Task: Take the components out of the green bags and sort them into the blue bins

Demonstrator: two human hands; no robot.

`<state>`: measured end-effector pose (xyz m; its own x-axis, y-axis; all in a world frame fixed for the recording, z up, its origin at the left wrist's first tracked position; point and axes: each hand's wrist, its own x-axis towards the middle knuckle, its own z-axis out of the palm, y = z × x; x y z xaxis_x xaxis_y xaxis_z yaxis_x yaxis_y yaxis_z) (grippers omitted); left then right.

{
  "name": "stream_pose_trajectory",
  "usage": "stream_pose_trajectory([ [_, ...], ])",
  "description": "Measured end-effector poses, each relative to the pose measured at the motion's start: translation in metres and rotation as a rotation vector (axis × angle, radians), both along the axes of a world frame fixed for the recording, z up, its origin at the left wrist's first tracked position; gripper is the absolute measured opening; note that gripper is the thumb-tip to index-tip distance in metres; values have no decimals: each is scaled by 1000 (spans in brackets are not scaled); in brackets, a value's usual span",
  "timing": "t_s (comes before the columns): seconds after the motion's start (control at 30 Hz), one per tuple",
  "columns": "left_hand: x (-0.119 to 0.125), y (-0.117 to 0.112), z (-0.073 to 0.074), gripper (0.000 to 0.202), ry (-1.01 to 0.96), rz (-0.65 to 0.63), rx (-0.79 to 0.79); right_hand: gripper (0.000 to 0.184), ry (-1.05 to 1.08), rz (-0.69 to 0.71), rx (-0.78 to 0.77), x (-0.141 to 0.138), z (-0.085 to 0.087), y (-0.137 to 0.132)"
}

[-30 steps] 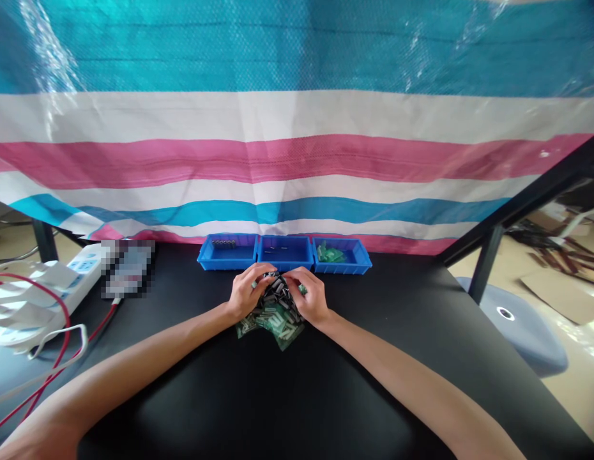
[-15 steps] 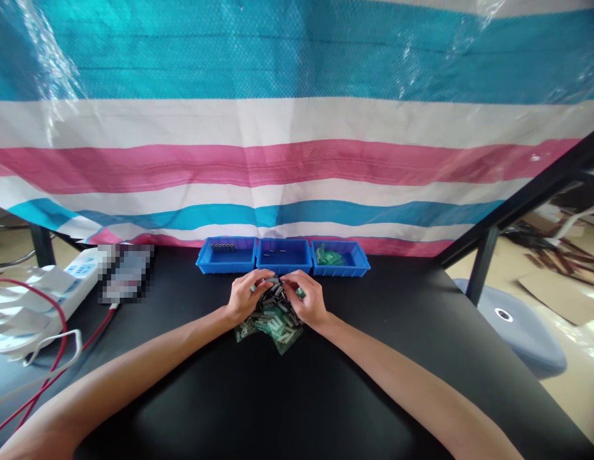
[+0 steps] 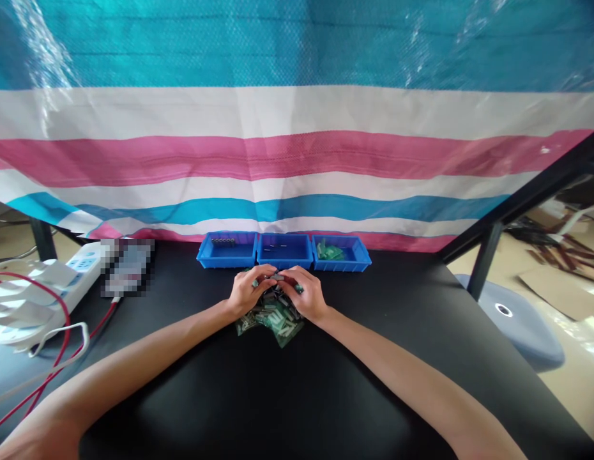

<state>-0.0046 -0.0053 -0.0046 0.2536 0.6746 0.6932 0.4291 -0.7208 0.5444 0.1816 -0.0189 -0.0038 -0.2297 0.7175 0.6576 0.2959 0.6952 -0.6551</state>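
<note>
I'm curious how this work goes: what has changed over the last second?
The left hand and right hand have drawn closer, and their fingertips now meet above the pile of dark and green pieces. They cover more of the dark pieces; whether they have taken hold of one is hard to tell. The pile and three blue trays look unchanged.
</note>
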Motion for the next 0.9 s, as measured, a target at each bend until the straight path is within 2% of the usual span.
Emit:
stream_pose_trajectory([
  [0.17, 3, 0, 5, 21, 44, 17, 48, 17, 2, -55, -9, 1, 2, 0],
  [0.4, 4, -2, 11, 11, 18, -30, 115, 18, 1, -18, -11, 1, 3, 0],
  [0.67, 2, -7, 8, 16, -27, 0, -41, 23, 29, -44, -44, 1, 7, -1],
  [0.9, 1, -8, 7, 16, 27, 52, -39, 24, 31, -48, -49, 1, 9, -2],
])
